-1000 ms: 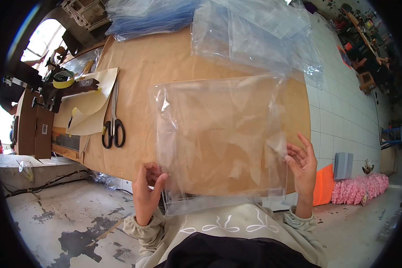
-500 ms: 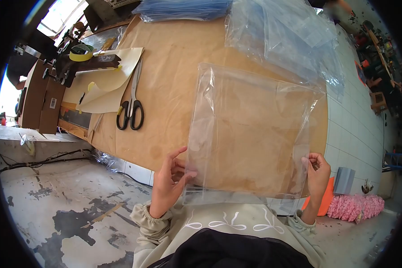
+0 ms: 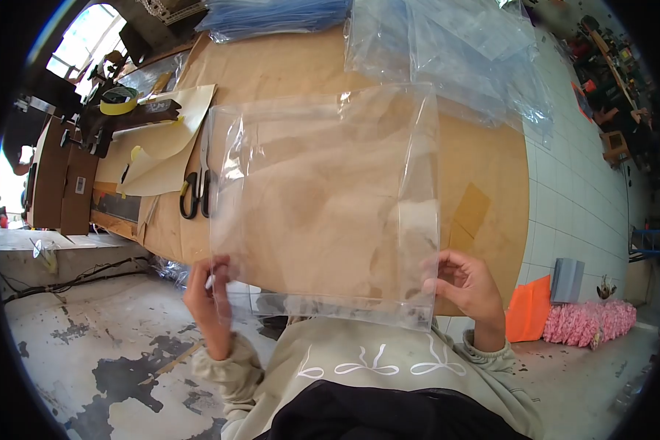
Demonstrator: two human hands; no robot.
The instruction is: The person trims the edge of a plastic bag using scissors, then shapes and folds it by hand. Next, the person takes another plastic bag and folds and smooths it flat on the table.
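Observation:
A clear plastic bag (image 3: 323,198) is stretched between my two hands over the brown-covered table, its lower edge hanging in front of my body. My left hand (image 3: 210,293) is closed on the bag's lower left edge. On the opposite side, my right hand (image 3: 471,286) pinches the lower right edge between thumb and fingers. A pair of black-handled scissors (image 3: 191,195) lies just left of the bag, partly seen through the film.
Stacked blue-tinted plastic sheets (image 3: 279,16) and a loose pile of clear bags (image 3: 455,62) lie at the table's far side. To the left are cream paper (image 3: 169,150), a yellow tape roll (image 3: 119,106) and a cardboard box (image 3: 66,180). A pink fluffy bundle (image 3: 590,324) sits on the floor.
Both hands have carried the bag leftward across the table, so it now overlaps the scissors. A tan patch on the table's right side is uncovered.

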